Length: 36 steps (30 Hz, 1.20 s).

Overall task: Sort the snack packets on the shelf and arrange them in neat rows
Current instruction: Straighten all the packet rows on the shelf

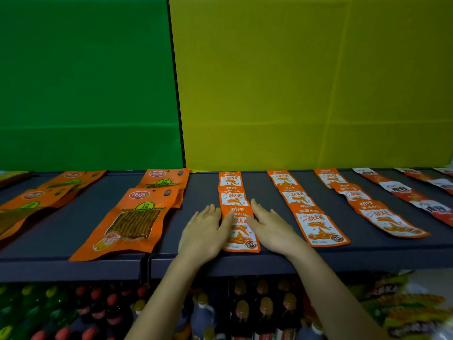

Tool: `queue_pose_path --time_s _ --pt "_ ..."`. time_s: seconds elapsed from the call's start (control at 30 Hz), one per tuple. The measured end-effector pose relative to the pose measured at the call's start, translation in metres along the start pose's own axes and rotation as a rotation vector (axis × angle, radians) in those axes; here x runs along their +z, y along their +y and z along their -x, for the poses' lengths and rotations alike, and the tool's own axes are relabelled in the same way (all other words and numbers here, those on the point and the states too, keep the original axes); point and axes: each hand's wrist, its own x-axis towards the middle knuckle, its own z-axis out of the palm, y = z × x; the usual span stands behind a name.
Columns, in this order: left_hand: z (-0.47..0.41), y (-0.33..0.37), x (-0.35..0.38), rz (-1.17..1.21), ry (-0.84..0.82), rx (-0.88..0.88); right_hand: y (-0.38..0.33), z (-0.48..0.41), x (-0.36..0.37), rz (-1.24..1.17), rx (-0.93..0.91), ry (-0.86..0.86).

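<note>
1. Head view: the front small orange packet point(241, 238) lies flat on the dark shelf point(367, 253), near its front edge.
2. The left hand point(204, 231) lies flat with straight fingers at the packet's 9 o'clock, its thumb on the packet's edge.
3. The right hand point(269, 227) lies flat the same way at 3 o'clock, its thumb touching the packet.
4. Two matching packets point(231, 187) continue the row at 12 o'clock, overlapping.
5. Further small-packet rows point(321, 229) lie toward 3 o'clock, and large orange packets point(130, 222) toward 9 o'clock.
6. Bottles point(245, 310) stand below the shelf at 6 o'clock.
</note>
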Motion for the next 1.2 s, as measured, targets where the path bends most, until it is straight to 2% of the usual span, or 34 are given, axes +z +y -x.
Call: queue_pose_path --time_s 0.2,0.3,0.4,0.53,0.63,0.7,0.83,0.93,1.07,1.2 --pt "0.000 0.001 0.000 -0.033 0.018 -0.010 -0.002 0.002 -0.001 0.011 -0.030 0.016" --pt "0.001 0.003 -0.002 0.007 0.033 -0.015 -0.002 0.001 -0.003 -0.098 -0.013 0.012" --pt "0.006 0.002 -0.015 0.134 0.064 -0.012 -0.009 0.001 -0.011 -0.224 -0.067 0.079" --pt "0.013 -0.010 -0.052 0.159 0.231 0.052 -0.033 -0.005 -0.018 -0.264 -0.161 0.182" --pt "0.010 -0.035 -0.084 0.188 0.374 0.051 -0.063 -0.016 -0.011 -0.263 -0.190 0.154" --pt "0.003 -0.064 -0.101 0.193 0.394 -0.027 -0.087 -0.028 -0.002 -0.250 -0.187 0.111" --pt "-0.012 -0.135 -0.114 0.154 0.269 -0.203 -0.128 -0.050 0.028 -0.257 -0.086 0.036" --pt "-0.020 -0.175 -0.115 0.201 0.135 -0.273 -0.149 -0.065 0.053 -0.248 0.002 0.035" --pt "-0.032 -0.199 -0.115 0.369 -0.082 -0.259 -0.161 -0.081 0.078 -0.240 0.133 0.078" --pt "-0.040 -0.200 -0.113 0.410 -0.120 -0.202 -0.162 -0.083 0.092 -0.086 0.101 0.158"
